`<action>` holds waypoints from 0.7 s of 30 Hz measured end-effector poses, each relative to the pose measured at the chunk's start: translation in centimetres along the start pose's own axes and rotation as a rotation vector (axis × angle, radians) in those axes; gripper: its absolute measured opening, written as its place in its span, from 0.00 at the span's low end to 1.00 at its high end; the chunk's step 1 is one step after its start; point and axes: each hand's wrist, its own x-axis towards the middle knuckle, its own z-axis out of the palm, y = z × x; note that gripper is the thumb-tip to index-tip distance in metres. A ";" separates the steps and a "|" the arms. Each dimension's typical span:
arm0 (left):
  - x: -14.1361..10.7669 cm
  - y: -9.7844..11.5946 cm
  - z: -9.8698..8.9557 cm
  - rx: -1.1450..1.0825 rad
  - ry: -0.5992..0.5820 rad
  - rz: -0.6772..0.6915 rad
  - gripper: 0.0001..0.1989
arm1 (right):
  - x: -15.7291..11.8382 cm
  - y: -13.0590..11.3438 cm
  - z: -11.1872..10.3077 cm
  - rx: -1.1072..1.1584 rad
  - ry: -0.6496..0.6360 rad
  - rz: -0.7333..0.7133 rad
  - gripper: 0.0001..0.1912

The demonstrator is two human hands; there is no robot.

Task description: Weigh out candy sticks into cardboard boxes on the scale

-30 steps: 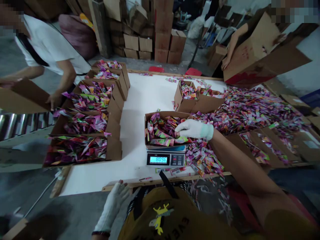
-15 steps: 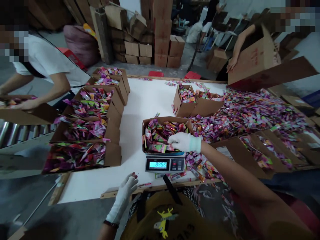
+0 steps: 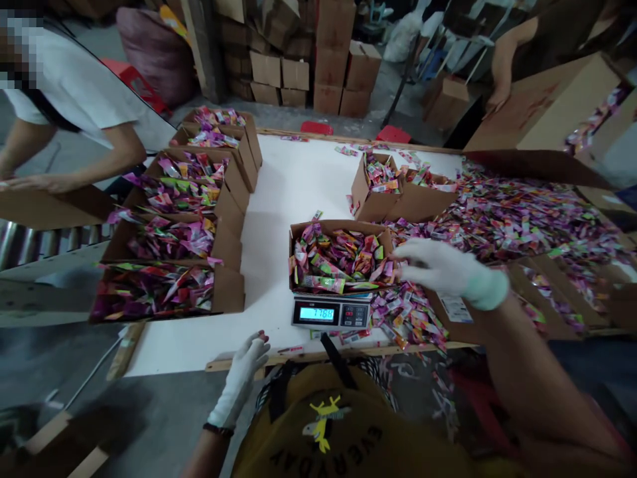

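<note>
Mid-frame, a brown cardboard box [image 3: 343,226] of pink-purple packets [image 3: 343,257] sits on a grey digital scale [image 3: 331,313]; the white-gloved right hand [image 3: 430,265], grip unclear, is beside it. Lower left, the white-gloved left hand [image 3: 245,368] spreads loosely.

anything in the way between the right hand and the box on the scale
Nothing visible: the right hand is at the right end of the open cardboard box on the digital scale; contact is unclear.

The gloved right hand [image 3: 432,269] is beside a box [image 3: 365,229] of packets [image 3: 343,255] on a scale [image 3: 331,314].
</note>
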 end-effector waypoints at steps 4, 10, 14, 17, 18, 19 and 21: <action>0.1 0.7 0.6 0.025 -0.031 0.006 0.41 | 3.3 -4.1 4.6 0.049 -0.099 -0.128 0.11; 0.8 0.8 0.0 0.042 -0.023 0.020 0.38 | -0.3 -2.2 -0.6 0.121 0.176 -0.050 0.13; 1.1 -0.3 -0.7 0.040 -0.006 -0.002 0.34 | -6.1 1.1 -5.2 0.148 0.179 0.225 0.19; 1.0 -0.8 -0.7 0.045 -0.010 -0.023 0.32 | -8.4 3.4 -6.1 0.039 0.094 0.434 0.21; 1.0 -0.8 -0.6 0.047 -0.011 -0.031 0.32 | -8.4 4.0 -6.0 -0.028 0.096 0.500 0.21; 1.0 -0.6 -0.5 0.046 -0.008 -0.043 0.32 | -8.0 4.4 -5.5 -0.093 0.125 0.544 0.22; 1.0 0.1 0.0 0.030 -0.008 -0.070 0.32 | -6.0 4.7 -3.9 -0.138 0.229 0.559 0.24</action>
